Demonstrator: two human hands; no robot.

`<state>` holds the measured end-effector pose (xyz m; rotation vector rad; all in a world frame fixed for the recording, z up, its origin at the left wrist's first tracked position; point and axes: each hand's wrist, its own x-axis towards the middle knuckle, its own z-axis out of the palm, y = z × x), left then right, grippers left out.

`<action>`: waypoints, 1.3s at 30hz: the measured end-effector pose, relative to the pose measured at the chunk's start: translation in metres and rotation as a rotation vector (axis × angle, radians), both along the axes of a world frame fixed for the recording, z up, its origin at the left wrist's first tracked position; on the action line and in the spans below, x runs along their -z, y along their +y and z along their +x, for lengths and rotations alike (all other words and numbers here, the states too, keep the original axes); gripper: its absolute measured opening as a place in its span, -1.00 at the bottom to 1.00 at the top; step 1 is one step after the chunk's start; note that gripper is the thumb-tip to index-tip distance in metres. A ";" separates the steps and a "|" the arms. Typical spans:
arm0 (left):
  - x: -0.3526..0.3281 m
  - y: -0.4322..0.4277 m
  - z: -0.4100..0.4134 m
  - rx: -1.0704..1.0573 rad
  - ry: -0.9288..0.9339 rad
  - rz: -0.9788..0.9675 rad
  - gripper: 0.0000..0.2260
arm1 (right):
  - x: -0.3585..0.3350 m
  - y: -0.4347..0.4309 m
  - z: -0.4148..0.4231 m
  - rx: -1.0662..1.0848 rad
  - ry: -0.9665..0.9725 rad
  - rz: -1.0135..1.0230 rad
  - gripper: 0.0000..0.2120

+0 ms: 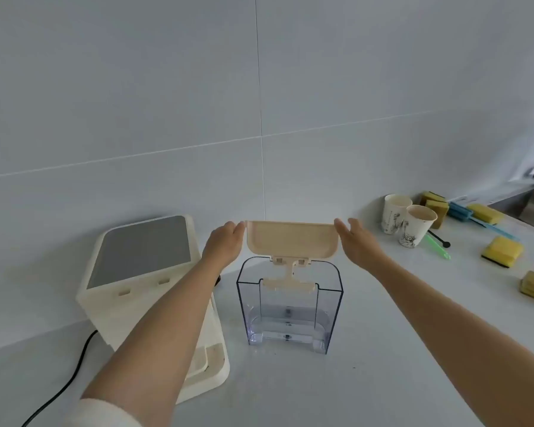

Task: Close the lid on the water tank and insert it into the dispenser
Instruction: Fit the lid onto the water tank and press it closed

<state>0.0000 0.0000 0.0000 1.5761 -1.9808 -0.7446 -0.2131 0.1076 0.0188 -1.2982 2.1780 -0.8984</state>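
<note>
the clear water tank (290,306) stands upright on the white surface (383,380), just right of the cream dispenser (142,272) and apart from it. its beige lid (292,238) is swung up on the hinge at the tank's back edge, standing nearly upright with its inner face toward the camera. the left hand (224,241) has its fingertips against the lid's left edge, and the right hand (356,238) has its fingers laid along the right edge; each grip is loose, fingers mostly straight and not curled, so the lid sits lightly pinched between the two hands. both bare forearms reach in from the bottom corners. a black cord (65,383) runs from the dispenser's base toward the lower left. against the tiled wall to the right stand two paper cups (409,221), with yellow sponges (501,251) scattered beyond them.
</note>
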 end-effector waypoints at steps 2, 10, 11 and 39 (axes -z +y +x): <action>-0.001 -0.005 -0.003 -0.012 -0.039 -0.042 -0.65 | 0.001 -0.006 -0.003 0.008 -0.054 -0.029 -0.53; -0.008 -0.015 -0.020 0.005 -0.067 0.038 -0.63 | 0.010 -0.024 -0.004 0.053 -0.157 -0.071 -0.57; -0.009 -0.015 -0.022 0.004 -0.061 0.054 -0.64 | 0.011 -0.025 -0.004 0.052 -0.152 -0.067 -0.58; 0.000 0.049 0.011 0.194 -0.593 -0.091 -0.78 | 0.032 0.050 0.008 -0.355 0.764 -0.036 -0.63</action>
